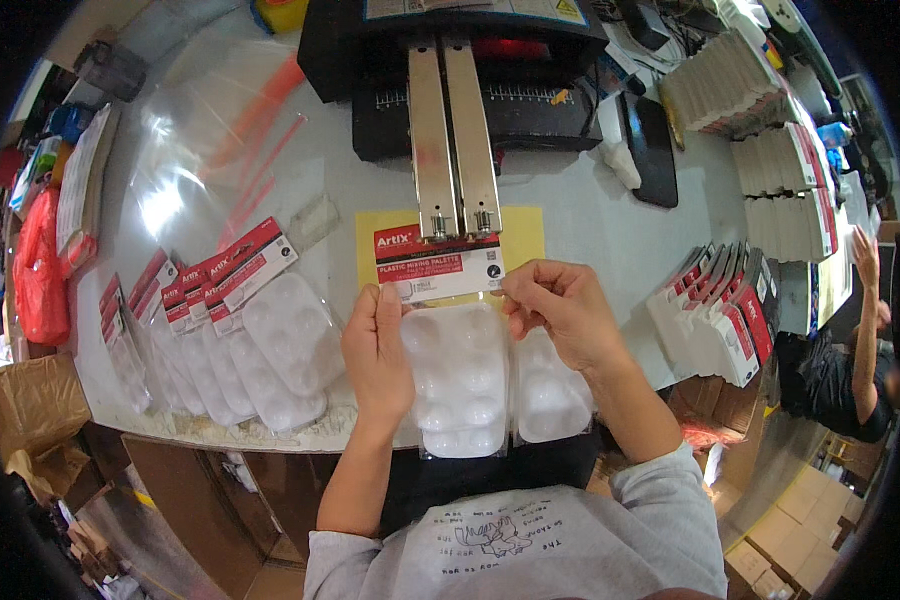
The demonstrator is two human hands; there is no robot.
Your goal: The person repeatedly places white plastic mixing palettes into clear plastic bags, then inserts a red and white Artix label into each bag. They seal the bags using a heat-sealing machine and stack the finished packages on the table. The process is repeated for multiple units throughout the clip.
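Observation:
A white plastic paint palette (458, 385) in a clear bag lies in front of me. Its red and white header card (432, 272) sits with the top edge beneath two metal bars (454, 150) of a black machine. My left hand (378, 350) is closed on the card's lower left corner, thumb on top. Pinched at the card's right edge are the fingers of my right hand (560, 308). Another bagged palette (550, 395) lies under my right wrist, its top part hidden. A yellow sheet (522, 225) shows beneath the card and bars.
Several carded palettes (290, 330) overlap on the left of the table. Header cards (715, 315) stand in a fanned stack at right, with more card stacks (725, 85) behind. A black phone-like slab (650, 150) lies near the machine. At far right is another person's arm (865, 310).

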